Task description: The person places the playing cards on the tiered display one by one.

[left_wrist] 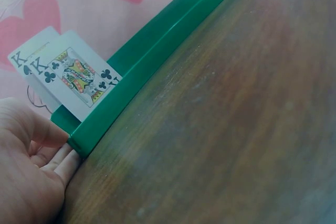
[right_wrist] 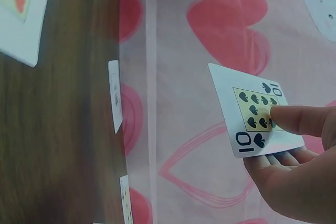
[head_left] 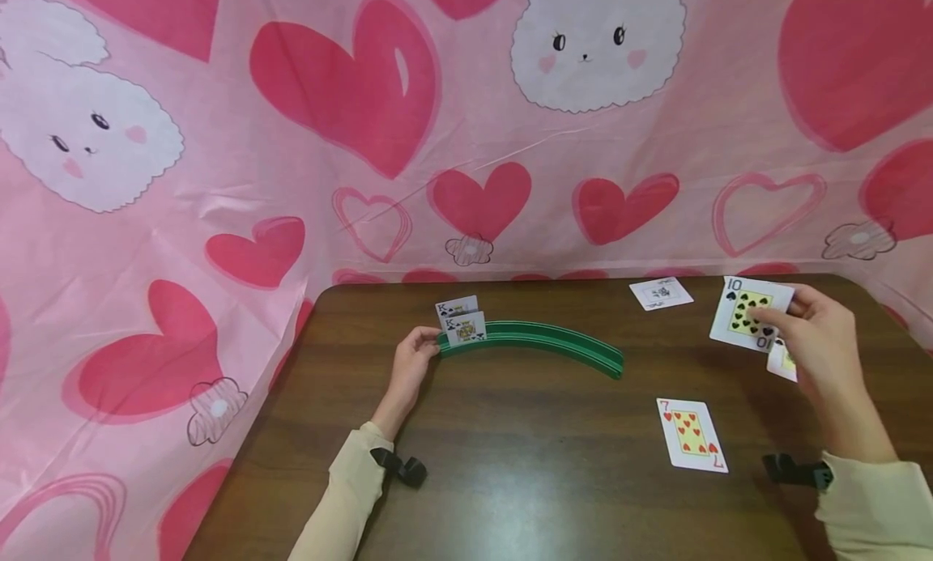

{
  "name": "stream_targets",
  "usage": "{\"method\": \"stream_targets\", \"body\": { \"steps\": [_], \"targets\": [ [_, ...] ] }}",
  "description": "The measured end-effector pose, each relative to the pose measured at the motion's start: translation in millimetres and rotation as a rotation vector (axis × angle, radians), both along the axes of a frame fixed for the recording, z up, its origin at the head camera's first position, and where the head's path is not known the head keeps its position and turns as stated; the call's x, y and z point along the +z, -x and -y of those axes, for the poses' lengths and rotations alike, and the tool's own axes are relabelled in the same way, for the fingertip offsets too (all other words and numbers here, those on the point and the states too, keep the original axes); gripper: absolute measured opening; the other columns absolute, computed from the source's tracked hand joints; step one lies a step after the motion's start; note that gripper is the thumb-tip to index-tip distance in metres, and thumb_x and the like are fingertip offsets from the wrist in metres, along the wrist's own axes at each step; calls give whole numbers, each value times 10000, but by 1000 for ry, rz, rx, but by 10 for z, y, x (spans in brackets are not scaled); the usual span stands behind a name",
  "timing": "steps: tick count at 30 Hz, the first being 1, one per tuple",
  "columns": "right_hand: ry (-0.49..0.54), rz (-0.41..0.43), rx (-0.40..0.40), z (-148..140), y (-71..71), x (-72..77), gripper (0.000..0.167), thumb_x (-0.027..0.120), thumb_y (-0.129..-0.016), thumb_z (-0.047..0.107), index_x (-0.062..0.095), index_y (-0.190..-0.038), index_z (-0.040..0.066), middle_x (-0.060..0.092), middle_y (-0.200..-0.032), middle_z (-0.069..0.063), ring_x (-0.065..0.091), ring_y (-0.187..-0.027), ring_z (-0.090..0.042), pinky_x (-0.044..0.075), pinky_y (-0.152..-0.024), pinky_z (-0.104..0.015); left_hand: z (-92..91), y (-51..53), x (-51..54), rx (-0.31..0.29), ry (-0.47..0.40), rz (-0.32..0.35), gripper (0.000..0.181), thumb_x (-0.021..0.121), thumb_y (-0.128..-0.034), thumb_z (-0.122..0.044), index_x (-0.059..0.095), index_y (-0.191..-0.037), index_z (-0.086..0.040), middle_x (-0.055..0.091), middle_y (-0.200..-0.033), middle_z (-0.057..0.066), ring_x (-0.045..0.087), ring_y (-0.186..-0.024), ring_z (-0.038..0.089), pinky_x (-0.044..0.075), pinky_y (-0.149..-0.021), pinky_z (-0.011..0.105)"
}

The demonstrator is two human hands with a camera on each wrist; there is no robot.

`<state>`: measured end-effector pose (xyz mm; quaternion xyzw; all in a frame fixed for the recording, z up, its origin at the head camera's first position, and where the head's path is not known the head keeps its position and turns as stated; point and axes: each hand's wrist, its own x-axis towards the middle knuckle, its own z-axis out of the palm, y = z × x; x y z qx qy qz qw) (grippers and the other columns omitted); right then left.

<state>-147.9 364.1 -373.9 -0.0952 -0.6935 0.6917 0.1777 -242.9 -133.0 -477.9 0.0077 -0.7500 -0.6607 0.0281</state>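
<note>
My left hand (head_left: 414, 360) pinches the left end of a curved green card holder (head_left: 554, 340) between thumb and fingers. Two playing cards stand in the holder close to that end. The front one is a king of clubs (left_wrist: 73, 77), and behind it a king of spades (left_wrist: 23, 59) is partly covered. On the right, my right hand (head_left: 827, 346) holds a ten of spades (head_left: 743, 312) above the table, the thumb across its face. Another card (head_left: 781, 362) shows partly below the ten, mostly hidden by the hand.
A seven of hearts (head_left: 691, 434) lies face up on the brown wooden table (head_left: 525, 464), right of the middle. Near the back edge lies a card with a dark figure (head_left: 661, 293). A pink heart-patterned cloth (head_left: 554, 172) hangs behind the table.
</note>
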Motion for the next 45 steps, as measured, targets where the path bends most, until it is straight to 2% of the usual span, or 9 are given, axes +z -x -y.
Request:
{"method": "stream_targets", "body": {
  "steps": [5,12,20,21,27,28,30,36,45],
  "targets": [
    [59,-33,3,49,30,30,353,707,-902,-92,719,-923,260,734,-815,184,669,-685,29,515,-605,-129,1,2,3,2,3,-9,244,541,-954,78,660,-1166,90,672,-1203,201,610,-1066,224,475,-856,246],
    [-4,6,-24,149,64,76,326,732,-905,-45,690,-925,278,712,-809,227,653,-697,55,490,-632,-93,-4,-8,4,-5,-2,0,246,538,-957,80,661,-1169,89,671,-1204,198,604,-1066,219,470,-856,244],
    [62,-18,-13,251,97,137,287,736,-900,-50,709,-905,236,729,-806,194,658,-708,45,489,-657,-86,0,-3,-3,-5,-9,-8,246,538,-958,83,662,-1170,87,674,-1202,198,608,-1061,212,466,-853,231],
    [68,-21,-9,264,100,141,279,736,-902,-48,709,-908,230,731,-809,191,660,-710,43,492,-659,-88,-6,-29,45,-11,-9,-4,246,533,-961,88,657,-1174,97,670,-1209,211,607,-1071,226,466,-857,237],
    [116,-62,14,313,129,130,245,745,-891,-59,714,-896,184,746,-812,154,675,-714,25,505,-663,-105,-3,-26,48,-12,-2,15,247,529,-975,81,653,-1188,95,662,-1225,209,599,-1081,233,467,-864,245],
    [120,-66,14,316,134,127,245,747,-889,-63,714,-892,180,748,-809,150,677,-715,24,506,-663,-106,3,1,2,-8,-3,15,248,532,-978,74,656,-1192,85,663,-1228,198,597,-1075,220,465,-860,238],
    [127,-61,13,318,139,127,246,750,-885,-65,715,-892,178,749,-809,146,677,-718,23,508,-664,-107,2,3,10,-14,-11,23,255,529,-982,75,653,-1205,88,658,-1244,201,592,-1084,218,462,-864,238],
    [122,-67,13,341,141,143,264,748,-887,-64,722,-900,198,748,-812,153,677,-717,26,508,-660,-109,8,-3,19,-23,-11,22,261,528,-991,64,644,-1223,95,645,-1273,215,586,-1122,246,463,-872,248],
    [93,-75,30,477,198,170,251,763,-905,6,717,-993,237,744,-859,178,679,-751,23,506,-691,-106,5,-14,14,-7,-2,14,240,534,-974,75,657,-1180,81,659,-1230,202,598,-1092,244,472,-869,248]
  ]
}}
